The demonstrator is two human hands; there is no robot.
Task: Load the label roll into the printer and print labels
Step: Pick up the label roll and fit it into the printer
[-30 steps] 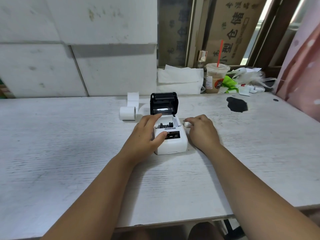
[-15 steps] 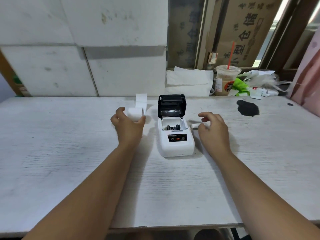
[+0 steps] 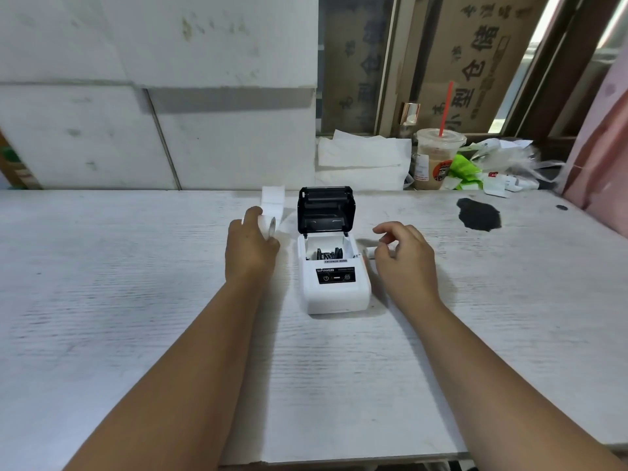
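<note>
The left hand [image 3: 253, 248] has its grip closed around the label roll [image 3: 269, 223], which sits just left of the printer [image 3: 334, 273], and a loose strip of labels [image 3: 273, 197] stands up behind the roll. The printer is in the middle of the surface [image 3: 136, 300] with its black lid [image 3: 326, 209] swung up and back, so the paper bay [image 3: 328, 249] is open and no roll is inside it. The right hand [image 3: 406, 260] hovers just right of the printer with its fingers loosely curled and holding nothing; a small white piece [image 3: 369, 251] lies beside it, and I cannot tell what it is. I judge that the step in hand is to carry the roll to the bay. To do it well, the roll should go down straight between the black guides, with the free end pointing toward the front slot, and the right hand can steady the printer body so it does not slide. The strip must not fold under the lid when it closes. The surface is pale, with a wood grain, and has a dark stain [image 3: 479, 215] at the far right. Behind it are white panels [image 3: 153, 96], folded white paper [image 3: 362, 158], a drink cup [image 3: 436, 158] with a red straw, some wrappers, and cardboard [image 3: 475, 56] with printed characters.
</note>
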